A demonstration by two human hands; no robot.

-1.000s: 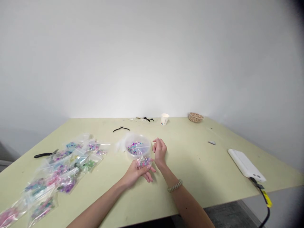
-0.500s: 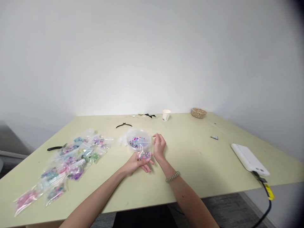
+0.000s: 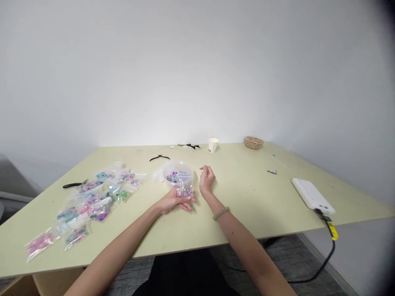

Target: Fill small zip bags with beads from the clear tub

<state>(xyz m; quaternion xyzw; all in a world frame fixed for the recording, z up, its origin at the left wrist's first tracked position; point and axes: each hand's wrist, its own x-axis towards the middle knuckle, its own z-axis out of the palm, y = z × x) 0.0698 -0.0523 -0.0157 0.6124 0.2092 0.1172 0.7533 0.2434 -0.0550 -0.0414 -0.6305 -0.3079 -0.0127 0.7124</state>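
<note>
My left hand [image 3: 177, 200] holds a small clear zip bag of mixed beads [image 3: 185, 192] upright between thumb and fingers, just in front of a round translucent bowl [image 3: 190, 170]. Multicolored beads [image 3: 174, 176] lie in the bowl. To the right of the bag, my right hand [image 3: 207, 179] is raised off to the bowl's side with its fingers curled in; anything inside them is hidden. A bracelet circles the right wrist.
Several clear bead bags [image 3: 98, 201] spread over the left of the table [image 3: 240, 197]. Black-handled pliers [image 3: 74, 184] lie beside them, another pair [image 3: 159, 157] behind the bowl. Further back stand a paper cup [image 3: 213, 145] and a tub [image 3: 254, 142]; a white device [image 3: 311, 196] lies right.
The whole view has shifted slightly, with the table sitting higher in the picture. My right hand's fingers look more tightly curled. My left hand keeps its hold on the bead bag.
</note>
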